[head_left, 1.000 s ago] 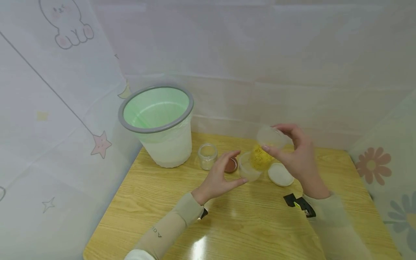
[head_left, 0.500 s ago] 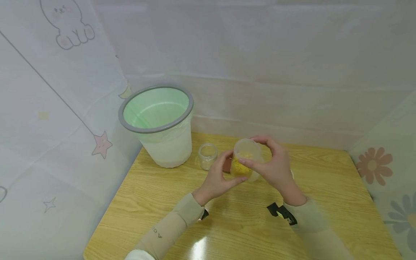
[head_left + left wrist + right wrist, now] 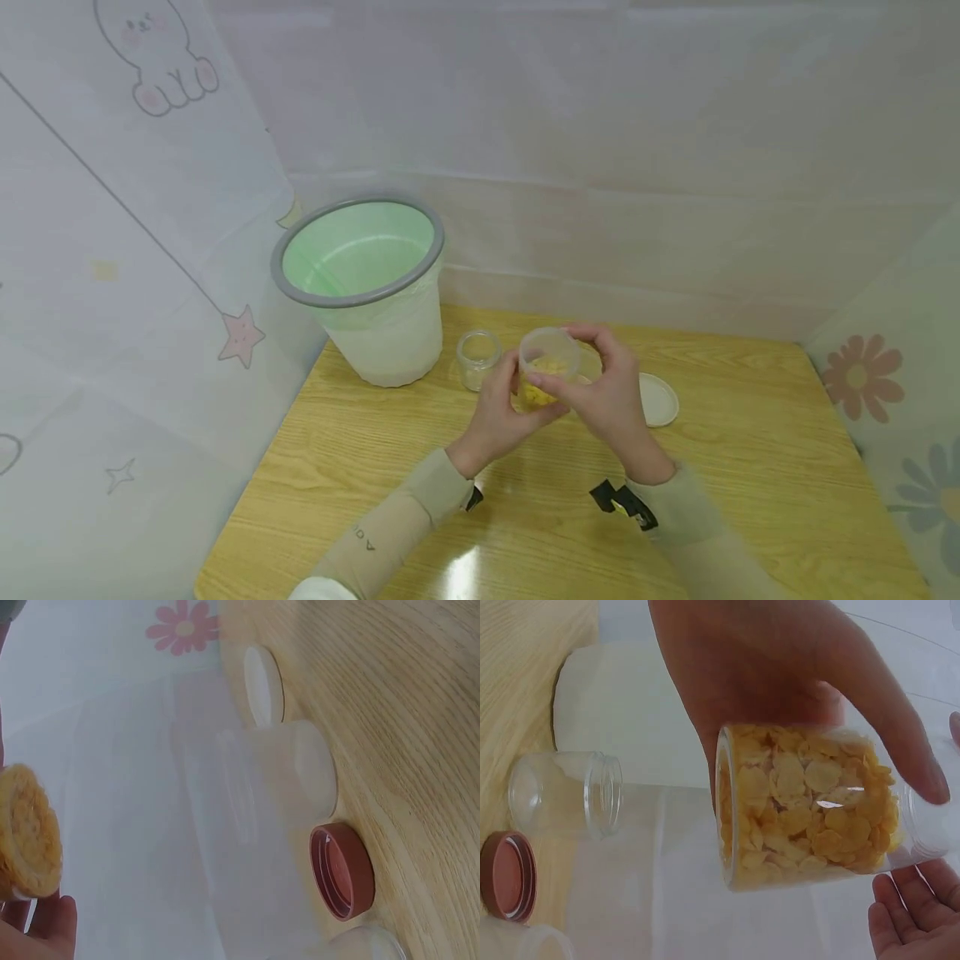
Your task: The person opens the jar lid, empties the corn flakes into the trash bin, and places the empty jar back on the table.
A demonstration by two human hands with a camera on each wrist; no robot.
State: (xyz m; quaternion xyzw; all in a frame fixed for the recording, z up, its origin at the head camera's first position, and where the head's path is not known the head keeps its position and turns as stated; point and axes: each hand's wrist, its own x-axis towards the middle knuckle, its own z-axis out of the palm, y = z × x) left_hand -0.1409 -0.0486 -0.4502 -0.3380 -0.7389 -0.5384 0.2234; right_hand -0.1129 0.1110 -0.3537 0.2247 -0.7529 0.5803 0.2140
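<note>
A clear jar of corn flakes (image 3: 549, 365) is held upright above the table between both hands. In the right wrist view the flakes (image 3: 810, 802) fill most of it, and its open mouth faces up. My left hand (image 3: 495, 417) grips the lower body, thumb along the near side. Around the upper part, close to the rim, are my right hand's (image 3: 603, 396) thumb and fingers. A translucent container (image 3: 292, 776), a red-brown screw lid (image 3: 343, 870) and a white round lid (image 3: 264, 686) sit on the table behind. My hands hide the red-brown lid in the head view.
An uncapped glass jar (image 3: 478, 358) stands left of the hands. Further left is a large bin (image 3: 386, 350) with a grey rim and pale green inside. The wooden table (image 3: 525, 517) meets cloth-covered walls at the back and left.
My right hand has carried the flake jar leftward and turned it from tilted to upright. My left hand, previously open beside the translucent container, now has its fingers around the jar.
</note>
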